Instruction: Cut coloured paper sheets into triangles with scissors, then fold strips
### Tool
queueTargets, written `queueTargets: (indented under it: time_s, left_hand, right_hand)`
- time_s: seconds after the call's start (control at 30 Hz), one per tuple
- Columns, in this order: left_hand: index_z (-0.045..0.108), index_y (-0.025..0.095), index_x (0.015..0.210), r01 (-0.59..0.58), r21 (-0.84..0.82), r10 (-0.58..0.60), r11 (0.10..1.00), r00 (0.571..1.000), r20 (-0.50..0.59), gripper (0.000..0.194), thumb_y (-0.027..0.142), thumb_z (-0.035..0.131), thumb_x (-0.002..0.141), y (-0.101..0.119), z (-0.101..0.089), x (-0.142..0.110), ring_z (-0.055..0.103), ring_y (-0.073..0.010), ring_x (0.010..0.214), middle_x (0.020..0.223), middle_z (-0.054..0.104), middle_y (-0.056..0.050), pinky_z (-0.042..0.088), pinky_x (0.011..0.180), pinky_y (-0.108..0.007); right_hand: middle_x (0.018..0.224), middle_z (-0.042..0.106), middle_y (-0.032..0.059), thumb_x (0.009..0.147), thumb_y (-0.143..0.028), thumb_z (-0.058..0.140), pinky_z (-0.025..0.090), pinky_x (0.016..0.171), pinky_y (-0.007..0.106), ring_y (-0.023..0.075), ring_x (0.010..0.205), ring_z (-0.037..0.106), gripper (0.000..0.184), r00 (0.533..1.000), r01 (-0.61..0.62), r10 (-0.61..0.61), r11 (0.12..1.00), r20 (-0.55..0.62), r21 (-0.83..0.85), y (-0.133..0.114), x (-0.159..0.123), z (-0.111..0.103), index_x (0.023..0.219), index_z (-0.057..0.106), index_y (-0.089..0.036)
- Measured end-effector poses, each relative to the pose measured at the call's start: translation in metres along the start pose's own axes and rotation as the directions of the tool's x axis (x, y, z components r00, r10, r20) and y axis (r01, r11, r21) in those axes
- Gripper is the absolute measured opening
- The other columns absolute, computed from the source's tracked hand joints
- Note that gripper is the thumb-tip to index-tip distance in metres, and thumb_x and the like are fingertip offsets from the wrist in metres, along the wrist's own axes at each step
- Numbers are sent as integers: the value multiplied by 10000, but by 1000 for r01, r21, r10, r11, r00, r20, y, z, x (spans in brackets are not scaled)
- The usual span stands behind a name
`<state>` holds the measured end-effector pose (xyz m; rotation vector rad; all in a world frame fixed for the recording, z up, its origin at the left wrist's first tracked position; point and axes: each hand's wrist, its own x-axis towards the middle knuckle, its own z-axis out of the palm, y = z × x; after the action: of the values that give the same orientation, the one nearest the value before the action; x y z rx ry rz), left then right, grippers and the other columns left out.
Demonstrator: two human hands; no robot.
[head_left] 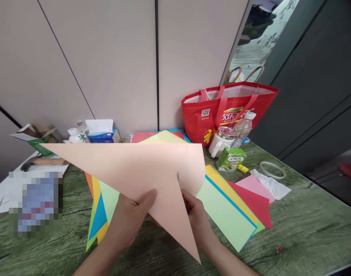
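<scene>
A peach paper sheet [141, 168], folded to a triangle, held up above coloured sheets, tip pointing down

Peach paper sheet [135, 165], red bag [218, 111], green wood-grain table [307, 230].

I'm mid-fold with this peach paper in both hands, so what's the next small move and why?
Probably bring the peach sheet down flat onto the green table and press the fold. The left hand and right hand hold it up in the air, folded to a triangle with its point hanging down, so the crease looks unpressed.
</scene>
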<state>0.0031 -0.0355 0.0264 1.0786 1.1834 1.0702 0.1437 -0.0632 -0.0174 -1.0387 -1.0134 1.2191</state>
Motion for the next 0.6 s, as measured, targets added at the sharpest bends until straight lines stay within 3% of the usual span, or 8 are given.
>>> queueTargets:
  time_s: [0.33, 0.6]
  left_hand:
    - [598, 148, 817, -2, -27, 2, 1000, 1000, 10, 236, 315, 667, 666, 1, 1, -2, 588, -171, 504, 583, 623, 0, 519, 488, -299]
    - [598, 136, 822, 60, -78, -55, 995, 996, 72, 268, 312, 685, 640, 5, 3, -2, 591, -190, 513, 614, 640, -23, 501, 415, -298]
  right_hand:
    - [705, 731, -12, 504, -133, 795, 494, 571, 233, 175, 621, 647, 299, 1000, 0, 0, 1000, -21, -23, 1, 0, 1, 780, 704, -206]
    - [747, 729, 17, 569, -218, 774, 530, 616, 282, 203, 670, 662, 258, 1000, 24, -24, 1000, 4, 16, -2, 2, 1, 801, 661, -207]
